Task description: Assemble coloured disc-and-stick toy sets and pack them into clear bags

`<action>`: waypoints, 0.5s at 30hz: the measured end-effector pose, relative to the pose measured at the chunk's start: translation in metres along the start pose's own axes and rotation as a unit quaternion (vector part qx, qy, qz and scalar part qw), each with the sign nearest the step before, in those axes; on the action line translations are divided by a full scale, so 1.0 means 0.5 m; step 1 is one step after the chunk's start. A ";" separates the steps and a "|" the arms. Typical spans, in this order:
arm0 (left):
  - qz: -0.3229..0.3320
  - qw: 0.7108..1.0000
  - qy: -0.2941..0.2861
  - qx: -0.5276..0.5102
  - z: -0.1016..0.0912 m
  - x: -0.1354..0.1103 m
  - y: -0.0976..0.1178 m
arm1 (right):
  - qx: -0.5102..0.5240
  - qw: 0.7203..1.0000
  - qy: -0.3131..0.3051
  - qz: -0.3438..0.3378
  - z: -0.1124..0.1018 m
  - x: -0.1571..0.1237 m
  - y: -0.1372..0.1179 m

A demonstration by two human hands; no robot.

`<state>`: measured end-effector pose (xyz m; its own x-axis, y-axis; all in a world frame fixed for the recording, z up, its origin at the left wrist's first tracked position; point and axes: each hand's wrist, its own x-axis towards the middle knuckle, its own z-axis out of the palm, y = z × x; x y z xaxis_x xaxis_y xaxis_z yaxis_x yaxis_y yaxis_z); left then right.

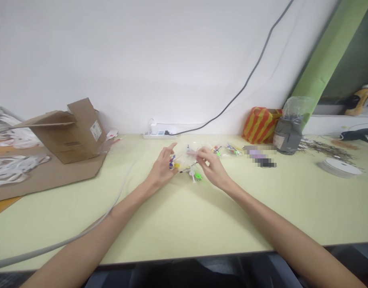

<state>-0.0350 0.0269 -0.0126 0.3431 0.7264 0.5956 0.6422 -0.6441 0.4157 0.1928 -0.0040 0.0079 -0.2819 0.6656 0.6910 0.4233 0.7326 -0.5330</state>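
Note:
Both my hands meet over the middle of the pale yellow table (184, 216). Between them is a small clear plastic bag (186, 163) with colourful small parts inside: blue, yellow and green pieces. My left hand (162, 168) pinches the bag's left side, index finger raised. My right hand (210, 166) pinches its right top edge with curled fingers. A white stick with a green piece (196, 176) lies just below the bag.
More small bags of colourful parts (228, 150) lie behind. An open cardboard box (66, 132) sits at left, a power strip (159, 135) by the wall, a striped bag (260, 124), a grey bag (287, 134), a tape roll (340, 167) at right. A grey cable (81, 232) crosses near my left arm.

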 end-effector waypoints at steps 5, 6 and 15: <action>-0.007 0.998 0.046 0.049 -0.009 0.004 -0.015 | -0.140 0.983 -0.057 0.101 -0.024 -0.006 0.036; -0.012 0.997 0.048 0.051 -0.009 0.004 -0.016 | -0.167 0.975 -0.094 0.117 -0.026 -0.008 0.044; -0.047 0.993 0.078 0.077 -0.022 0.009 -0.031 | -0.237 0.953 -0.143 0.121 0.018 -0.016 0.120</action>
<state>-0.0510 0.0375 -0.0088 0.1732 0.7281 0.6632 0.7684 -0.5211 0.3715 0.2126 0.0359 -0.0340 -0.3212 0.8681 0.3784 0.8281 0.4513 -0.3326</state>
